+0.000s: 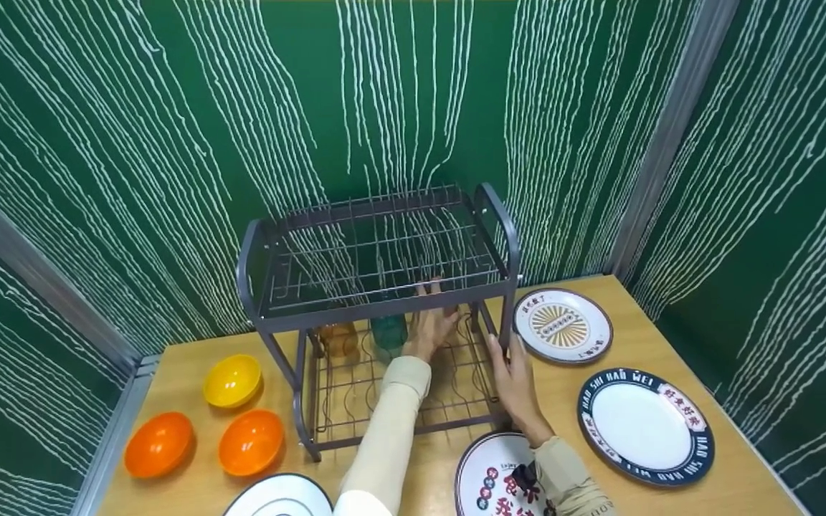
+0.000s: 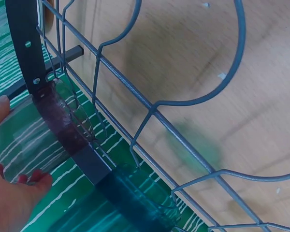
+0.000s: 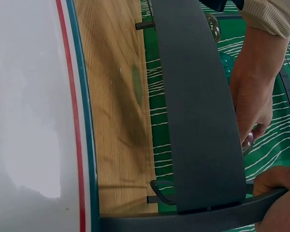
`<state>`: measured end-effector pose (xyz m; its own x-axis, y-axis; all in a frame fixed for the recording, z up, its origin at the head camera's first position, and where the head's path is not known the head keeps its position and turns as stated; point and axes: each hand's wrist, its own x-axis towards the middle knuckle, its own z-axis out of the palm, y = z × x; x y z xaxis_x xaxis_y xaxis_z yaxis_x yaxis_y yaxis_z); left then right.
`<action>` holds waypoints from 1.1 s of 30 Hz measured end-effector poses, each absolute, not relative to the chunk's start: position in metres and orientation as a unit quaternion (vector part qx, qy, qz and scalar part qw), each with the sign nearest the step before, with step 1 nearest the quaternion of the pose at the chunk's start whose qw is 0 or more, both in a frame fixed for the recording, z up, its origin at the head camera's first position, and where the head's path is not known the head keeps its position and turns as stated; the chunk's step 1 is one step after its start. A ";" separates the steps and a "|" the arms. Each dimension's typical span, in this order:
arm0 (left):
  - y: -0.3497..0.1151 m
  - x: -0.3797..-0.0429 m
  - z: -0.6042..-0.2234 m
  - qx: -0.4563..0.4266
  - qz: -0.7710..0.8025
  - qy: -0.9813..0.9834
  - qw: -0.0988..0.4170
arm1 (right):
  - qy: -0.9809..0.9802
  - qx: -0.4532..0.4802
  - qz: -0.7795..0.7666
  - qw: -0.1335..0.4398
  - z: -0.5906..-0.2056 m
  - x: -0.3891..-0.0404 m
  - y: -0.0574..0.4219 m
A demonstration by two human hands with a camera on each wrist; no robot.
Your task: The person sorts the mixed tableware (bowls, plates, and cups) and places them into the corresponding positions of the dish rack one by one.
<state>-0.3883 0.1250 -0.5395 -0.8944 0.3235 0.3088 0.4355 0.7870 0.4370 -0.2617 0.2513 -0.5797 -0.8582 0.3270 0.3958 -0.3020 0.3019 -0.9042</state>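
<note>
A dark grey two-tier dish rack [image 1: 384, 304] stands on the wooden table. My left hand [image 1: 433, 333] reaches into its lower tier. In the left wrist view, the fingers of that hand [image 2: 14, 198] curl round a clear drinking glass [image 2: 36, 140], which lies against the rack's wire side. Beside it is a teal glass [image 1: 388, 333], and an amber glass [image 1: 339, 340] sits further left in the same tier. My right hand [image 1: 517, 383] grips the rack's right-hand post, its fingers [image 3: 275, 181] wrapped round the dark frame in the right wrist view.
A yellow bowl [image 1: 233, 380] and two orange bowls [image 1: 252, 442] sit left of the rack. To the right lie a sunburst-patterned plate [image 1: 562, 326] and a dark-rimmed plate [image 1: 646, 428]. Two more plates lie in front, one white [image 1: 280, 498], one with red lettering [image 1: 488, 473]. Green walls enclose the table.
</note>
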 end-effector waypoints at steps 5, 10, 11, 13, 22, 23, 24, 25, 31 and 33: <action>0.125 -0.389 -0.540 -0.200 -0.266 -0.936 0.116 | -0.752 -0.015 0.606 0.259 -0.580 -0.261 0.250; 0.126 -0.389 -0.539 -0.197 -0.262 -0.938 0.113 | -0.755 -0.014 0.606 0.251 -0.579 -0.259 0.250; 0.126 -0.389 -0.539 -0.196 -0.264 -0.938 0.107 | -0.756 -0.013 0.606 0.248 -0.579 -0.259 0.250; 0.127 -0.390 -0.538 -0.192 -0.271 -0.938 0.097 | -0.759 -0.014 0.606 0.240 -0.578 -0.257 0.250; 0.127 -0.393 -0.539 -0.188 -0.260 -0.938 0.134 | -0.763 -0.015 0.596 0.249 -0.580 -0.259 0.250; 0.127 -0.393 -0.540 -0.191 -0.258 -0.935 0.147 | -0.764 -0.014 0.594 0.253 -0.580 -0.259 0.250; 0.127 -0.393 -0.540 -0.196 -0.257 -0.932 0.163 | -0.763 -0.014 0.593 0.257 -0.580 -0.260 0.250; 0.127 -0.393 -0.540 -0.201 -0.256 -0.928 0.179 | -0.763 -0.016 0.592 0.260 -0.580 -0.260 0.250; 0.127 -0.390 -0.541 -0.234 -0.247 -0.895 0.290 | -0.762 -0.018 0.587 0.273 -0.578 -0.261 0.251; 0.128 -0.387 -0.539 -0.239 -0.247 -0.888 0.306 | -0.759 -0.018 0.588 0.278 -0.573 -0.258 0.249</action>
